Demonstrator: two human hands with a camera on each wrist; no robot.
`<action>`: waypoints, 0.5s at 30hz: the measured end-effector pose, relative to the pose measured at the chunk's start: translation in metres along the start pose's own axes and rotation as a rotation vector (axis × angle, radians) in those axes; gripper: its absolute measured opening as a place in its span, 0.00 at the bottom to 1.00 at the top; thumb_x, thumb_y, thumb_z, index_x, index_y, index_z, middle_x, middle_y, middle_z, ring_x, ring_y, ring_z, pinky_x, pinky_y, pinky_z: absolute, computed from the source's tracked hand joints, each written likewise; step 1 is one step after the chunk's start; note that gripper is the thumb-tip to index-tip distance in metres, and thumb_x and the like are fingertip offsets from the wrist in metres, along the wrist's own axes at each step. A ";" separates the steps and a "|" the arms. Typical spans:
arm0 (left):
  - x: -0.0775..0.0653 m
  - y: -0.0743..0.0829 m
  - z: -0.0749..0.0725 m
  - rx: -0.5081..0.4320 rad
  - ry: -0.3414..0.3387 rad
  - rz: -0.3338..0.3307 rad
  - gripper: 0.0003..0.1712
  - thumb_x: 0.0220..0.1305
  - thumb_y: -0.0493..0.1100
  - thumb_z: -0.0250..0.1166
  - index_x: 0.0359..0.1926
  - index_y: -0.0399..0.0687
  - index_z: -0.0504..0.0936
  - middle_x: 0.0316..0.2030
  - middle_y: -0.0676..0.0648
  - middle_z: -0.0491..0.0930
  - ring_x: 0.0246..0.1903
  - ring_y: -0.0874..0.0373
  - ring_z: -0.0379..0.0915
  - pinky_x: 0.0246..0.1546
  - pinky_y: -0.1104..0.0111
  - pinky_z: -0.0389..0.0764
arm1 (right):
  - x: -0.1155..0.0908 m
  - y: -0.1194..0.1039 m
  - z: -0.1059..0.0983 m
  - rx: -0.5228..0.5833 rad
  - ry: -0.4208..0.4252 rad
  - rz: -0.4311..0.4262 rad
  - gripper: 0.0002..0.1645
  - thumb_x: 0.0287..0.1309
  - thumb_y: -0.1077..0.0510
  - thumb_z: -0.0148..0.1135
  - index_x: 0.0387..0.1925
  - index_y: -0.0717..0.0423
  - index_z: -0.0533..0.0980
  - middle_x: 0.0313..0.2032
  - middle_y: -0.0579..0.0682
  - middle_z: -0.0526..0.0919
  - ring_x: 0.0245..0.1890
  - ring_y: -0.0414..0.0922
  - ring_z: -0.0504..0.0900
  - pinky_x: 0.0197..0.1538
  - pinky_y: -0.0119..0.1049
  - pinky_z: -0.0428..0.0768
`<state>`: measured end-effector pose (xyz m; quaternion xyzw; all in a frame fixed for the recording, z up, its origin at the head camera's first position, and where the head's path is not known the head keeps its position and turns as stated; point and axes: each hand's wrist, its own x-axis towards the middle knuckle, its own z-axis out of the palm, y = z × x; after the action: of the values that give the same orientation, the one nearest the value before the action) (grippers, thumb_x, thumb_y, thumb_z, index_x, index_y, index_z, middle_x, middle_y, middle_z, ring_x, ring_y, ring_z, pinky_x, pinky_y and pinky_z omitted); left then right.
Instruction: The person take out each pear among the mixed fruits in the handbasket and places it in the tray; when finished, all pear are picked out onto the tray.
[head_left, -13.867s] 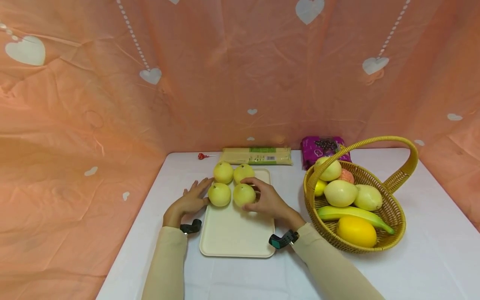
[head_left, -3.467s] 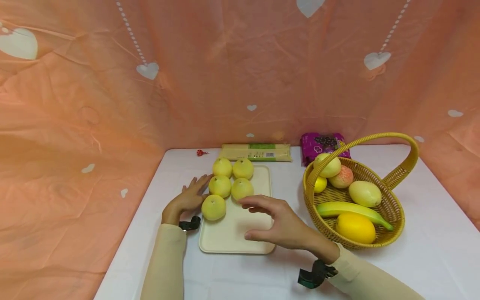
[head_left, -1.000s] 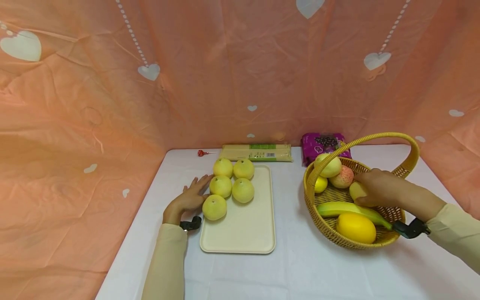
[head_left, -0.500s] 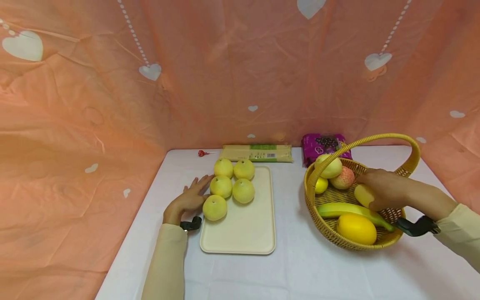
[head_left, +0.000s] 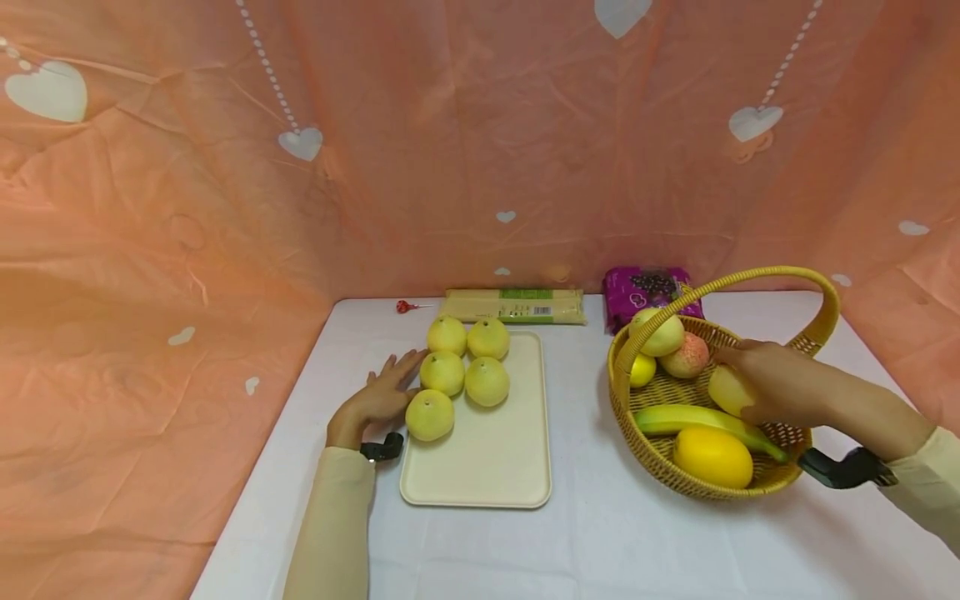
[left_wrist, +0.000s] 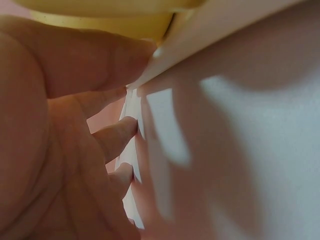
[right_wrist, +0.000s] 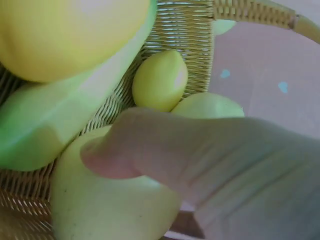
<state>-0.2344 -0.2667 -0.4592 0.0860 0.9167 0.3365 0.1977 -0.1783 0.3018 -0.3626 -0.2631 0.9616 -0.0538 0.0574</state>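
Note:
In the basket (head_left: 651, 462) my right hand (head_left: 780, 382) grips a pale yellow pear (head_left: 729, 392); its thumb lies across the fruit in the right wrist view, and the other fingers are hidden there. Around it in the basket are a green banana (head_left: 693, 419), a yellow mango-like fruit (head_left: 712, 457), a peach (head_left: 687, 357), a lemon (head_left: 641, 371) and another pear (head_left: 660, 333). My left hand (head_left: 378, 396) rests with fingers spread on the cloth against the left edge of the cream tray (head_left: 487, 475). Several pears (head_left: 442, 372) sit on that tray, touching in two columns.
Behind the tray lies a long beige noodle-like packet (head_left: 513, 307). A purple packet with a grape picture (head_left: 648, 296) stands behind the basket. A small red-headed item (head_left: 407, 307) lies at the back left. The basket handle (head_left: 757, 273) arches high beside my right arm.
Compared with the oldest frame, the tray bears one more pear at front left. My right hand has gone from above the tray into the basket, onto a pear. My left hand stays put.

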 end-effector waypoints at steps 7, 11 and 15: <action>0.001 -0.001 0.000 0.008 0.002 0.009 0.43 0.79 0.43 0.54 0.90 0.54 0.53 0.89 0.37 0.42 0.88 0.33 0.21 0.80 0.30 0.19 | -0.018 -0.005 0.003 0.091 0.173 -0.005 0.49 0.40 0.60 0.89 0.67 0.60 0.79 0.53 0.53 0.90 0.45 0.43 0.83 0.48 0.38 0.84; 0.001 -0.001 -0.001 0.002 0.002 0.011 0.43 0.79 0.44 0.55 0.90 0.54 0.52 0.89 0.37 0.42 0.88 0.32 0.20 0.80 0.29 0.19 | -0.029 -0.011 0.007 0.125 0.317 -0.039 0.53 0.38 0.60 0.92 0.70 0.56 0.78 0.56 0.56 0.89 0.48 0.41 0.83 0.55 0.18 0.75; 0.001 0.000 0.000 -0.010 -0.004 0.002 0.43 0.79 0.44 0.55 0.90 0.55 0.52 0.89 0.38 0.42 0.88 0.33 0.20 0.80 0.30 0.19 | -0.037 -0.022 0.007 0.197 0.412 -0.068 0.56 0.35 0.60 0.94 0.70 0.51 0.77 0.58 0.52 0.88 0.49 0.31 0.81 0.54 0.10 0.70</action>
<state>-0.2350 -0.2670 -0.4593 0.0867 0.9145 0.3412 0.1996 -0.1349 0.3010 -0.3633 -0.2718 0.9337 -0.2019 -0.1167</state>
